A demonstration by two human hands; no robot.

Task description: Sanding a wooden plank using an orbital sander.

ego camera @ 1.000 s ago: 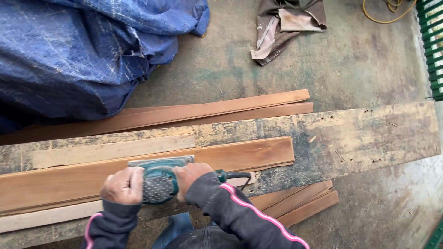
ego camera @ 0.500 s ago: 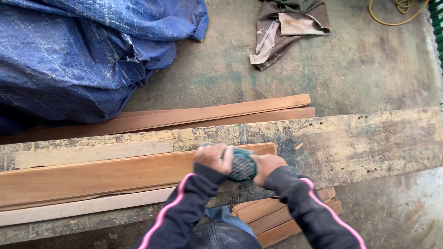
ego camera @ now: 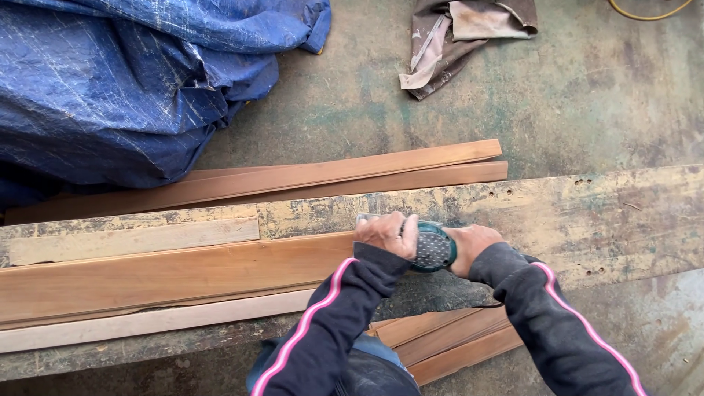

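A green power sander (ego camera: 431,248) rests on the right end of a long reddish-brown plank (ego camera: 169,275). My left hand (ego camera: 386,234) grips the sander's front knob and my right hand (ego camera: 473,246) grips its rear handle. Both arms wear dark sleeves with a pink stripe. The plank lies on a worn, paint-stained work board (ego camera: 587,213) with a paler strip (ego camera: 132,240) behind it and another pale strip (ego camera: 147,324) in front. The plank's end is hidden under the sander and hands.
Two long brown planks (ego camera: 345,172) lie on the concrete floor behind the board. More planks (ego camera: 455,345) are stacked under the board by my legs. A blue tarp (ego camera: 125,81) covers a heap at upper left. A brown rag (ego camera: 455,33) lies at the top.
Both hands have slid the sander to the right along the plank, from its middle to its right end. The view has shifted slightly with it.
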